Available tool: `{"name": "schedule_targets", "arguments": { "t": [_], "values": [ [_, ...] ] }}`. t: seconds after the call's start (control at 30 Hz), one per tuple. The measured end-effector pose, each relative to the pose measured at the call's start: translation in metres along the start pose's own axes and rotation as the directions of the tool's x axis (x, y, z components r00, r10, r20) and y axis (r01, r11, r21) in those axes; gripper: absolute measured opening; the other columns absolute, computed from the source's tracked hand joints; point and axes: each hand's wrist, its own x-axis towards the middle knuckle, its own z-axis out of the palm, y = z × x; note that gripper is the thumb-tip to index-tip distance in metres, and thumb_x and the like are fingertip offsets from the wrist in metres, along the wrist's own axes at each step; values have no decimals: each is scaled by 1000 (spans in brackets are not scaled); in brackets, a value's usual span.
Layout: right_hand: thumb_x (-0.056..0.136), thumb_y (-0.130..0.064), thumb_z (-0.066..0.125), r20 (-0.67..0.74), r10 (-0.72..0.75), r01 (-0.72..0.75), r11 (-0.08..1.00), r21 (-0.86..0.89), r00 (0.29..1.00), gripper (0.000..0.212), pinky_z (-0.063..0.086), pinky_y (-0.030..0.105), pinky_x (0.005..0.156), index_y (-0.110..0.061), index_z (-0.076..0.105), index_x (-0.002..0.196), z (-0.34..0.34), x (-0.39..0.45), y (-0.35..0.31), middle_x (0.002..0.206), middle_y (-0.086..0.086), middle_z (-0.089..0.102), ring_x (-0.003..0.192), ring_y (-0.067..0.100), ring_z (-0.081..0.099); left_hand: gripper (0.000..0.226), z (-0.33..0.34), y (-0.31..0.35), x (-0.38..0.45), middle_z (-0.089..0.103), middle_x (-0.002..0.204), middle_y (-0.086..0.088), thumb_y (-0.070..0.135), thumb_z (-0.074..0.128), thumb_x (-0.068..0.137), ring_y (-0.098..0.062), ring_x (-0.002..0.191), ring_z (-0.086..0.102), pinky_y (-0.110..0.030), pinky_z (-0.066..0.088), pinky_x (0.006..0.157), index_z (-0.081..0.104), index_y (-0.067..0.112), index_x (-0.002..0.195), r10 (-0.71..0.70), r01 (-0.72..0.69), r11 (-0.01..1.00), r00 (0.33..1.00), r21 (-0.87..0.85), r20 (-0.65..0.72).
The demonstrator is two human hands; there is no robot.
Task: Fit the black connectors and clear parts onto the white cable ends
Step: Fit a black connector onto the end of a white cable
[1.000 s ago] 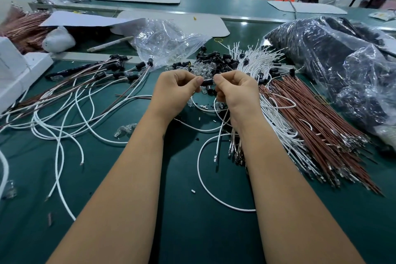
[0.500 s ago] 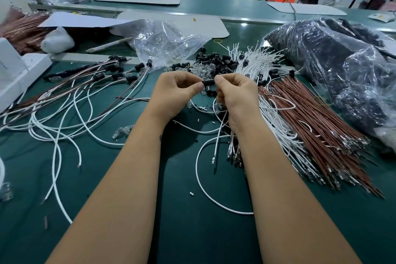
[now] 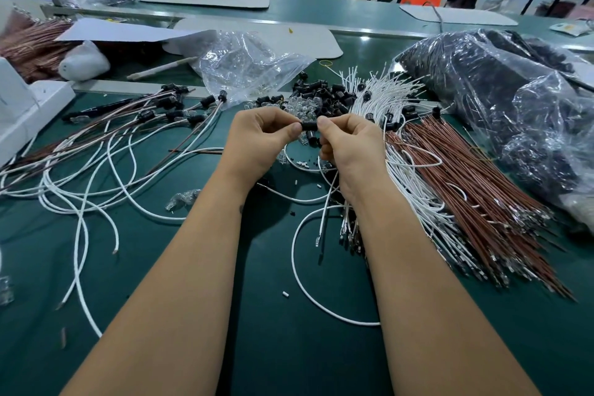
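Above the green desk (image 3: pixel 193 267), my left hand (image 3: pixel 257 141) and right hand (image 3: pixel 350 146) pinch one black connector (image 3: pixel 309 126) by its ends; it seems light, rigid, easily fumbled.

I am working with two hands: my left hand (image 3: pixel 257 141) and my right hand (image 3: pixel 350 151) are both pinching one black connector (image 3: pixel 309 126) between them. Behind it, a pile of black connectors (image 3: pixel 324 95) is lying on the counter (image 3: pixel 263 267), too many for me to count, and a small heap of clear parts (image 3: pixel 302 106) is sitting among them. Two big bundles are fanning out on my right, one of white cables (image 3: pixel 411 177) and one of brown wires (image 3: pixel 482 186). Two plastic bags are lying further back: one clear bag (image 3: pixel 244 64) and one dark bag (image 3: pixel 514 100).
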Motion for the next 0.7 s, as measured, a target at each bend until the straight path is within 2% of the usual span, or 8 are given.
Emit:
{"name": "schedule_targets", "arguments": {
  "t": [0.1,0.3,0.47,0.57,0.7],
  "values": [
    [90,-10,65,-5,-14,14,1000,-3,1000,21,42,21,46,-12,60,70,0,0,1,51,-6,54,43,6,46,4,0,0,1,67,73,-6,4,71,84,-13,70,60,-26,52,71,71,8,84,-5,5,1000,1000,8,16],
    [94,-16,61,-23,-35,34,998,-55,999,17,45,19,50,-16,60,77,5,-2,2,61,-3,61,50,3,53,5,5,0,3,66,70,1,7,68,87,-4,63,57,-13,47,64,70,11,85,-33,33,998,999,58,-6],
    [94,-17,59,-122,-49,46,999,-25,991,10,48,21,57,-15,60,84,0,1,-1,66,-4,61,56,5,54,9,-3,-2,5,63,71,0,9,62,90,2,54,49,-8,42,55,69,14,85,-116,120,992,988,45,-99],
    [94,-15,59,-111,-43,41,999,-22,993,8,48,20,56,-17,60,86,0,0,-2,71,-1,60,59,6,53,13,-6,2,5,62,71,2,4,56,92,-2,53,44,-14,37,53,66,12,89,-160,149,975,985,-162,-57],
    [94,-15,60,-56,-62,60,997,-43,996,11,45,17,50,-20,60,84,1,-2,-3,68,0,58,56,6,51,21,-7,7,3,66,77,2,-1,45,96,-11,70,50,-23,39,71,56,15,90,-85,109,864,994,-492,72]
  ]
}}
